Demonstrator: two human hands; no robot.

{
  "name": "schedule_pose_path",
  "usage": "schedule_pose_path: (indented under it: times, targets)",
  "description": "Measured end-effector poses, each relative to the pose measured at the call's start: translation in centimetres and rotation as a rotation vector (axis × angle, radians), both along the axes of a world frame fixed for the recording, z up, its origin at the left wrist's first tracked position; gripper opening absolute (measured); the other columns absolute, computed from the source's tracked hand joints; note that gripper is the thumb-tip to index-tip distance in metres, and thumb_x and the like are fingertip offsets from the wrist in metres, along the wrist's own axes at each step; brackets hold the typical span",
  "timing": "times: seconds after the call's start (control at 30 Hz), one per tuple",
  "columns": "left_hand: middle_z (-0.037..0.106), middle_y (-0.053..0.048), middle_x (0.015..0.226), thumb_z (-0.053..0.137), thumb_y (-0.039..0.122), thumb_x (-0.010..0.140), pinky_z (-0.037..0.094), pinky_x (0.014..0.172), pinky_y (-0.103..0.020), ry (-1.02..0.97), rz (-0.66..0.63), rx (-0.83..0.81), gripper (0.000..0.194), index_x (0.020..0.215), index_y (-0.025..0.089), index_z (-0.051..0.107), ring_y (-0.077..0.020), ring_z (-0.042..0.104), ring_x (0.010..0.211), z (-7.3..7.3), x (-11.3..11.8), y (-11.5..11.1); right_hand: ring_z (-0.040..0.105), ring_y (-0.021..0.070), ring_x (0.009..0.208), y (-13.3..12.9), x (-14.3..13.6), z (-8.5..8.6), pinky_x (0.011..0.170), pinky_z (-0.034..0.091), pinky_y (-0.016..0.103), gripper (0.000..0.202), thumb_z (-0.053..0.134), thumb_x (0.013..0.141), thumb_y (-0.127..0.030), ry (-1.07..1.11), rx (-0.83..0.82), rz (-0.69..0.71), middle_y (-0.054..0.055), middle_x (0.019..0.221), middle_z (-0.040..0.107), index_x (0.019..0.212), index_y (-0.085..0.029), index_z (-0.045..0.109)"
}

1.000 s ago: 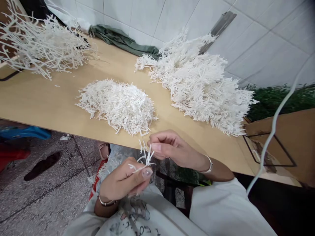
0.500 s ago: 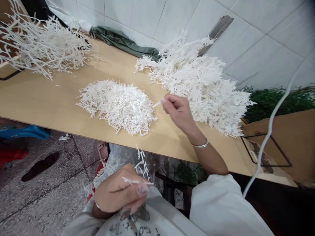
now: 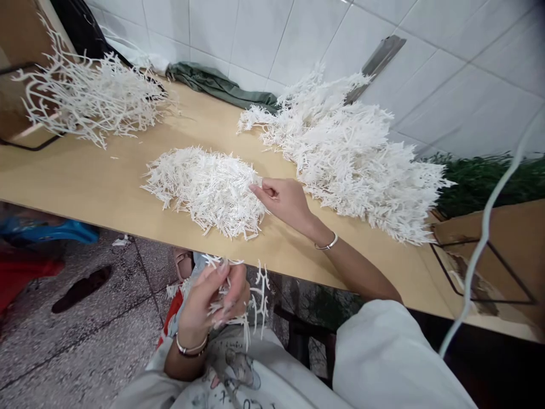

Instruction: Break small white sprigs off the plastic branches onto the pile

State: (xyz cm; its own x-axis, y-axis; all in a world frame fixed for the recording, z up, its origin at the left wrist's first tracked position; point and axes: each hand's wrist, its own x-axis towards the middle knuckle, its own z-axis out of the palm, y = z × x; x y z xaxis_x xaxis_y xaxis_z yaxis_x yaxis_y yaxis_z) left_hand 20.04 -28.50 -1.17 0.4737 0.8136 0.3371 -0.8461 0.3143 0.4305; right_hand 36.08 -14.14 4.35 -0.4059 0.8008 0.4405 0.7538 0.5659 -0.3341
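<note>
My left hand (image 3: pixel 217 298) is low in front of my lap, its fingers curled round white branched plastic sprigs (image 3: pixel 260 292) whose forked ends stick out above and to the right. Over the table, the closed fingertips of my right hand (image 3: pixel 283 201) are at the right edge of a pile of short white plastic sprigs (image 3: pixel 204 184). They pinch a thin white sprig there, mostly hidden against the pile. Behind my right hand lies a larger heap of bushy white sprigs (image 3: pixel 349 153).
Longer white branches (image 3: pixel 97 99) lie at the table's (image 3: pixel 76 176) far left. A green cloth (image 3: pixel 221 88) rests along the tiled wall. At right are a cardboard box (image 3: pixel 502 238) with green foliage (image 3: pixel 489 176) and a hanging white cable (image 3: pixel 481 238).
My right hand has moved left to the pile's edge. My left hand has risen and turned, and the sprigs in it have shifted. The view has tilted slightly.
</note>
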Motion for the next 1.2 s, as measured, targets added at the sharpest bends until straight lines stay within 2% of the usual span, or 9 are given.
schedule_pose_path:
  times: [0.13,0.23,0.37,0.6,0.73,0.87,1.0,1.1,1.2]
  targets:
    - [0.034,0.006,0.035,0.023,0.041,0.099,0.022,0.034,-0.016,-0.063,-0.034,-0.046,0.051,0.059,0.016,0.043,-0.0033,0.02,0.025,0.4,0.6,0.1,0.029,0.006,0.047,-2.8,0.4,0.6,0.051,0.023,0.023,0.045,0.046,0.094,-0.041,0.127,-0.055,0.196,-0.006,0.052,0.028,0.058,-0.018,0.032]
    - [0.049,0.0,0.037,0.02,0.044,0.098,0.033,0.034,-0.018,-0.056,-0.016,-0.078,0.056,0.057,0.016,0.045,-0.008,0.04,0.027,0.6,0.9,0.0,0.03,0.0059,0.049,-5.3,0.5,1.0,0.051,0.025,0.022,0.045,0.046,0.095,-0.039,0.175,-0.208,0.423,-0.006,0.054,0.028,0.058,-0.018,0.034]
    - [0.07,-0.007,0.06,0.042,0.049,0.092,0.054,0.064,-0.031,0.128,0.063,-0.195,0.046,0.066,0.015,0.058,-0.0209,0.069,0.065,1.2,1.0,-0.1,0.036,0.0066,0.05,-8.1,1.1,0.5,0.051,0.029,0.021,0.045,0.04,0.097,-0.041,0.222,-0.337,0.585,-0.004,0.055,0.036,0.06,-0.017,0.04]
    - [0.074,-0.008,0.097,0.045,0.052,0.09,0.048,0.096,-0.044,0.204,0.041,-0.189,0.041,0.104,0.02,0.067,-0.027,0.062,0.112,2.1,1.7,0.0,0.045,0.0118,0.048,-11.6,3.5,-1.6,0.046,0.034,0.024,0.049,0.032,0.095,-0.055,0.623,-0.15,0.402,0.0,0.056,0.047,0.068,-0.019,0.052]
    - [0.069,-0.008,0.116,0.039,0.05,0.093,0.039,0.106,-0.045,0.234,0.064,-0.182,0.044,0.111,0.021,0.066,-0.0268,0.051,0.126,2.1,2.4,-0.4,0.052,0.0154,0.051,-12.8,3.3,-0.8,0.047,0.041,0.027,0.045,0.051,0.082,-0.064,0.643,0.051,0.485,0.002,0.058,0.053,0.076,-0.02,0.056]
    - [0.064,-0.006,0.126,0.031,0.048,0.096,0.037,0.108,-0.04,0.245,0.091,-0.12,0.047,0.119,0.022,0.064,-0.0242,0.05,0.127,2.5,2.8,-0.5,0.06,0.0179,0.065,-13.6,2.7,0.4,0.059,0.047,0.029,0.032,0.067,0.077,-0.049,0.353,-0.018,0.493,0.006,0.071,0.065,0.083,-0.019,0.057]
    - [0.058,-0.004,0.133,0.024,0.04,0.099,0.035,0.11,-0.034,0.259,0.108,-0.057,0.047,0.127,0.023,0.058,-0.0205,0.047,0.129,2.3,2.8,-0.6,0.046,0.0112,0.053,-13.9,2.8,1.0,0.052,0.038,0.024,0.016,0.056,0.085,-0.02,0.236,-0.039,0.397,-0.001,0.057,0.053,0.071,-0.019,0.052]
    - [0.056,-0.006,0.136,0.024,0.037,0.099,0.033,0.111,-0.035,0.28,0.119,-0.013,0.046,0.13,0.022,0.055,-0.0209,0.043,0.132,2.0,2.9,-0.7,0.036,0.0088,0.047,-13.7,3.3,1.3,0.046,0.031,0.022,0.028,0.056,0.088,-0.037,0.344,-0.156,0.405,-0.004,0.052,0.044,0.067,-0.019,0.051]
    - [0.054,-0.003,0.139,0.025,0.038,0.1,0.031,0.111,-0.037,0.349,0.192,0.003,0.045,0.131,0.025,0.055,-0.0215,0.042,0.133,2.0,3.1,-0.8,0.038,0.0078,0.046,-13.0,4.0,1.8,0.044,0.03,0.021,0.045,0.045,0.091,-0.054,0.474,-0.368,0.363,-0.002,0.054,0.047,0.068,-0.016,0.056]
